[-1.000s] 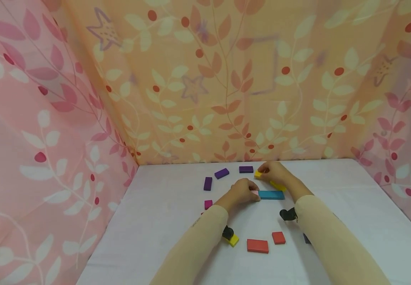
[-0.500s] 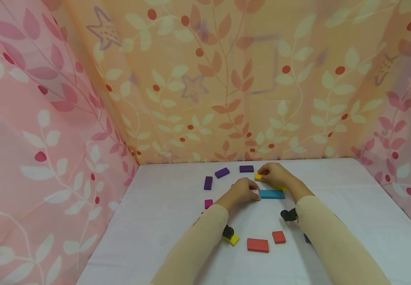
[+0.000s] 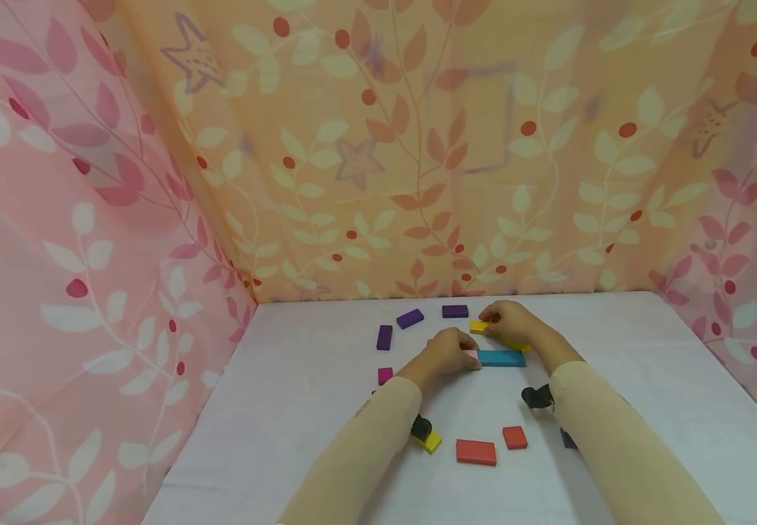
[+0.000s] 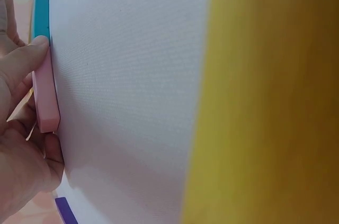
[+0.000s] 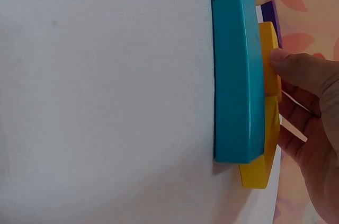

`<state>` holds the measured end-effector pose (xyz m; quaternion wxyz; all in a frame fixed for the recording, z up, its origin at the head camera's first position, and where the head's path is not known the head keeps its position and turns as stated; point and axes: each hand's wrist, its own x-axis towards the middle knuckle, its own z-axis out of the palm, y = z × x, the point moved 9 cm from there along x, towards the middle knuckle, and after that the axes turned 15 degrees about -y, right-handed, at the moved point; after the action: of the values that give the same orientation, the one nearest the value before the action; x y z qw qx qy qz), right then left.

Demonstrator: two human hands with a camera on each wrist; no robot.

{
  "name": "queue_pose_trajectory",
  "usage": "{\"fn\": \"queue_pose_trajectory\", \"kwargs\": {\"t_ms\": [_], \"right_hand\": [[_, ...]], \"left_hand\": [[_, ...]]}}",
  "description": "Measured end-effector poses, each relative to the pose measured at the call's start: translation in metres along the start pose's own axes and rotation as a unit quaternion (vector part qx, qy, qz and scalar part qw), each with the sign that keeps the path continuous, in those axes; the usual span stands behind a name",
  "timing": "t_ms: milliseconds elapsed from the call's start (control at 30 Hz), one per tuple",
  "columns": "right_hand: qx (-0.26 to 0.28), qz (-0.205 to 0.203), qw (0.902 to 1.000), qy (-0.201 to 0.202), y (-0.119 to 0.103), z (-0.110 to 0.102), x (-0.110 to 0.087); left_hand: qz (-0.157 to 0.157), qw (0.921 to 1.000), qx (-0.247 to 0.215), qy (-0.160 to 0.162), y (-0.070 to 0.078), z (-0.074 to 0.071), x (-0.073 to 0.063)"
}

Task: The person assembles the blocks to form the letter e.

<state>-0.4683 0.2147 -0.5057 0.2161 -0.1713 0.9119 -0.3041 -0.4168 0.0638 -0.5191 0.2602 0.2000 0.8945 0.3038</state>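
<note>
My left hand (image 3: 445,351) holds a pink block (image 4: 46,94), its thumb lying where the pink meets the end of a long teal block (image 3: 502,358). In the head view most of the pink block is hidden by that hand. Beyond the teal block, my right hand (image 3: 515,322) pinches a yellow block (image 3: 480,327) between thumb and fingers. A second yellow block (image 5: 254,176) lies at an angle against the first one's end, partly behind the teal block in the right wrist view.
Purple blocks (image 3: 410,319) lie around the far left of the white table (image 3: 273,408). A magenta block (image 3: 385,375) is left of my left hand. Nearer are a red rectangle (image 3: 475,452), a red square (image 3: 515,437), another yellow block (image 3: 432,442) and a dark block (image 3: 568,439) partly under the right sleeve.
My right hand has brought its yellow block slightly nearer and to the right, toward the second yellow block. The left hand stays on the pink block.
</note>
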Motion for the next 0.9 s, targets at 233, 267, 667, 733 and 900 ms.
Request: {"fn": "queue_pose_trajectory", "kwargs": {"t_ms": [233, 267, 667, 733, 900], "right_hand": [[0.006, 0.006, 1.0, -0.005, 0.0045, -0.0001, -0.0014], [0.008, 0.007, 0.9999, -0.005, 0.0051, 0.0, -0.0013], [0.007, 0.013, 0.9999, -0.005, 0.0071, -0.0011, -0.0023], [0.006, 0.012, 0.9999, -0.005, 0.0077, -0.001, -0.0019], [0.002, 0.006, 1.0, 0.001, 0.0064, -0.0016, -0.0029]], "left_hand": [[0.0, 1.0, -0.001, 0.0, 0.0002, 0.0001, -0.0004], [0.001, 1.0, -0.001, 0.0, 0.0001, 0.0, -0.0004], [0.001, 1.0, -0.001, 0.002, -0.0005, 0.0001, 0.0028], [-0.001, 1.0, -0.004, 0.0, -0.0009, 0.0006, 0.0025], [-0.001, 1.0, -0.005, -0.003, 0.0009, -0.0001, -0.0003]]}}
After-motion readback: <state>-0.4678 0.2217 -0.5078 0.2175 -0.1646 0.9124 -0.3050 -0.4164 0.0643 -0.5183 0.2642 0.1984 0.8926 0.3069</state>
